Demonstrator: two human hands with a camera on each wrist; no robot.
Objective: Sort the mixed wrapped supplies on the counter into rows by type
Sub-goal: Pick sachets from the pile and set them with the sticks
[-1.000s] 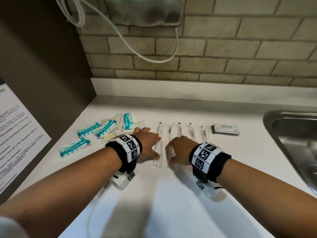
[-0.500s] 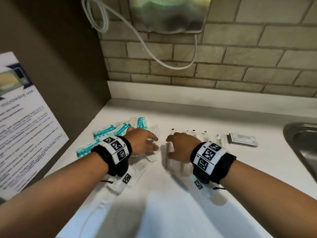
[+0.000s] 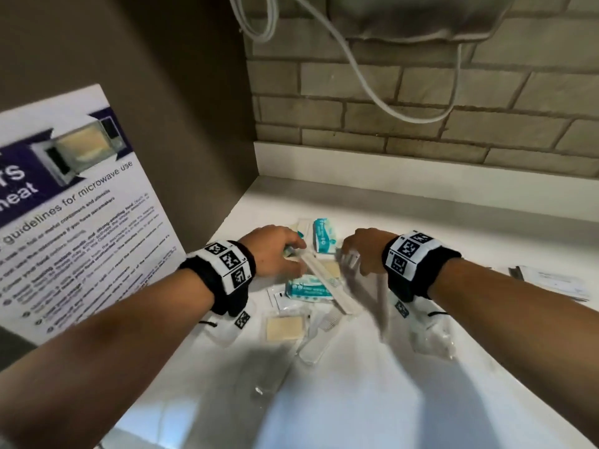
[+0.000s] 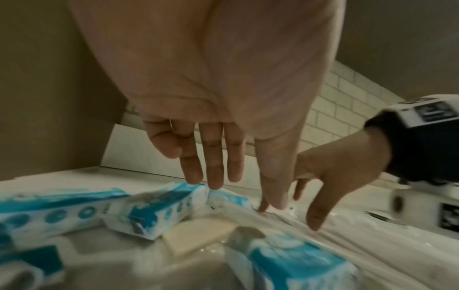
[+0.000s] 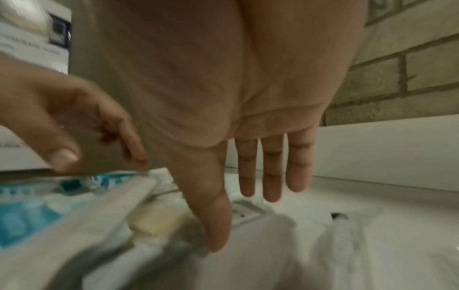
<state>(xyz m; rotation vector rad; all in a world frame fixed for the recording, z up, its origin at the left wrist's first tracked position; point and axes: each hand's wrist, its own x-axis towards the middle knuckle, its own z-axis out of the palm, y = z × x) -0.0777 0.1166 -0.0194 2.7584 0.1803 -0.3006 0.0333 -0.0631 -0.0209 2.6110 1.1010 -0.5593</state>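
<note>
Two hands over a jumbled pile of wrapped supplies on a white counter (image 3: 405,400). Left hand (image 3: 272,251) fingers straight, holding nothing, touching a teal-and-white packet (image 4: 154,213). Right hand (image 3: 363,251) also straight-fingered, thumb pressing clear wrappers (image 5: 248,255). Beige wrapped squares (image 3: 285,328) scattered between.
</note>
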